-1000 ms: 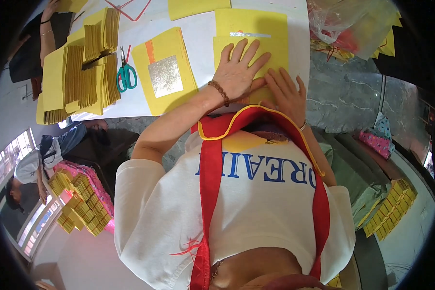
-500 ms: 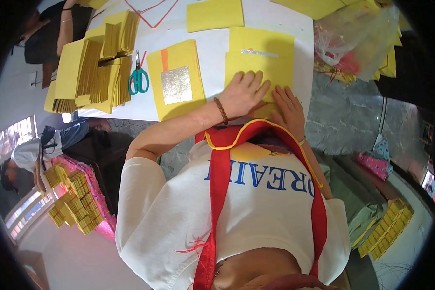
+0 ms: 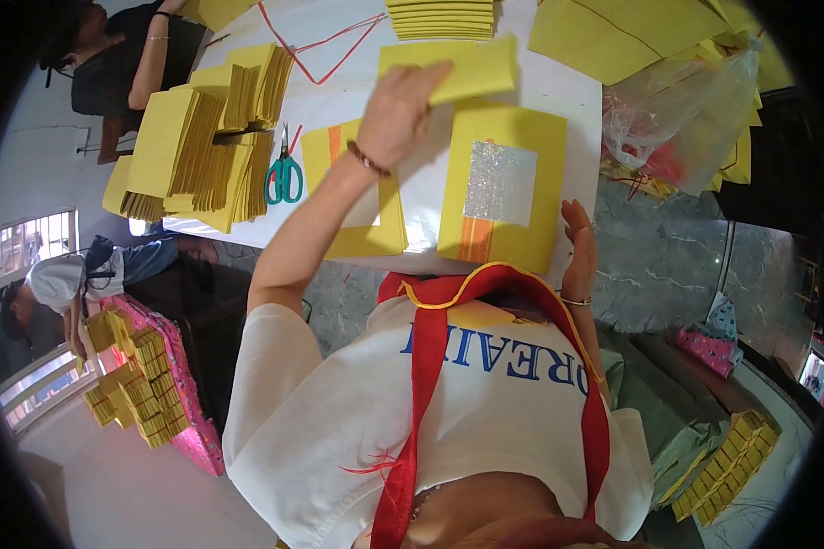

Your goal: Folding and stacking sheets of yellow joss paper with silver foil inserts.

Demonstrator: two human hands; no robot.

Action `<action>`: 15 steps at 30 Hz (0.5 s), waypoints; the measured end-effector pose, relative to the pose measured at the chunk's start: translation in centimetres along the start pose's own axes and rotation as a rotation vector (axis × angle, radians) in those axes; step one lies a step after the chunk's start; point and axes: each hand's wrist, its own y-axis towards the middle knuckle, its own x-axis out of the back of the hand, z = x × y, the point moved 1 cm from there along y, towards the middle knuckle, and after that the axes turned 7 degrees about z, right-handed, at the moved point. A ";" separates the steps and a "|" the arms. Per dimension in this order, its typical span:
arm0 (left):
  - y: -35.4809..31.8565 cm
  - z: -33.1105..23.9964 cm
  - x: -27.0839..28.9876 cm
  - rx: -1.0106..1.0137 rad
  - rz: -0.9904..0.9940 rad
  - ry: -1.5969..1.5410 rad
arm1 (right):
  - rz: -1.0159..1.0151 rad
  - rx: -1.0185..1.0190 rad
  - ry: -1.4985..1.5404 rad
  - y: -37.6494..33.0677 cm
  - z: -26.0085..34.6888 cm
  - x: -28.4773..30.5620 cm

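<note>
My left hand point(image 3: 401, 112) is closed on a folded yellow paper point(image 3: 474, 71), holding it over the far middle of the table. Beneath and nearer to me lies a stack of yellow paper point(image 3: 545, 165), its top sheet bearing a silver square and an orange strip. My right hand point(image 3: 580, 245) hovers by the stack's right edge, fingers stretched out and nothing in it. Under my left forearm is another yellow sheet pile point(image 3: 366, 240) with a silver square, partly hidden. Several folded papers point(image 3: 439, 20) are piled at the far edge.
Thick bundles of folded yellow paper point(image 3: 170, 137) stand at the left, beside teal-handled scissors point(image 3: 284, 178). A red string point(image 3: 325, 55) lies behind them. At the right are a clear plastic bag point(image 3: 677, 110) and large yellow sheets point(image 3: 622, 37). Another person's arm point(image 3: 151, 69) shows far left.
My left hand has lifted the folded paper off the stack and carried it away from me, uncovering the silver square. My right hand has drawn off to the right. The whole view has shifted slightly.
</note>
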 end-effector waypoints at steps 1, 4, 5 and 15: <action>0.6 2.0 -0.9 0.001 -0.001 -0.001 | -0.002 -0.017 -0.003 0.0 0.0 -0.2; 1.3 7.2 -4.4 -0.042 -0.031 0.261 | 0.008 0.047 -0.061 0.1 -0.7 -0.5; 1.3 8.2 -5.3 -0.033 0.024 0.328 | 0.004 0.046 -0.061 0.1 -0.9 -0.5; 0.2 10.7 -9.5 -0.013 0.308 0.437 | -0.018 0.082 -0.037 0.3 -1.3 -0.8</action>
